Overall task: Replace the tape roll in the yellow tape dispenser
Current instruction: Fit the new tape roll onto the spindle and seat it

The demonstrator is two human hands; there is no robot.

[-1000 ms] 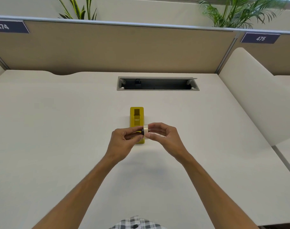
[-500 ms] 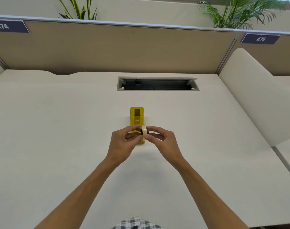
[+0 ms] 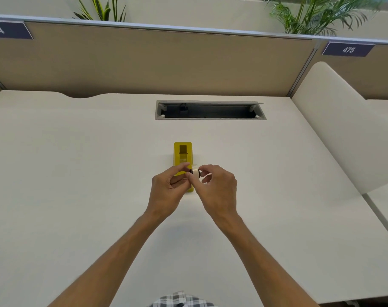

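Both hands pinch the roll (image 3: 195, 172) just above the dispenser (image 3: 183, 156): left hand (image 3: 169, 191) at the dark hub, right hand (image 3: 217, 188) opposite. A loose pinch could drop it onto the surface (image 3: 78, 173).

Both bare forearms reach forward from the lower edge of the view and converge near the middle. The left hand (image 3: 168, 191) has its fingers curled, thumb and forefinger pinched together at their tips toward the right hand. The right hand (image 3: 217, 189) faces it, back of the hand upward, fingers bent and fingertips (image 3: 203, 168) pinching a small item between the two hands. The two hands' fingertips nearly touch, wrists angled inward
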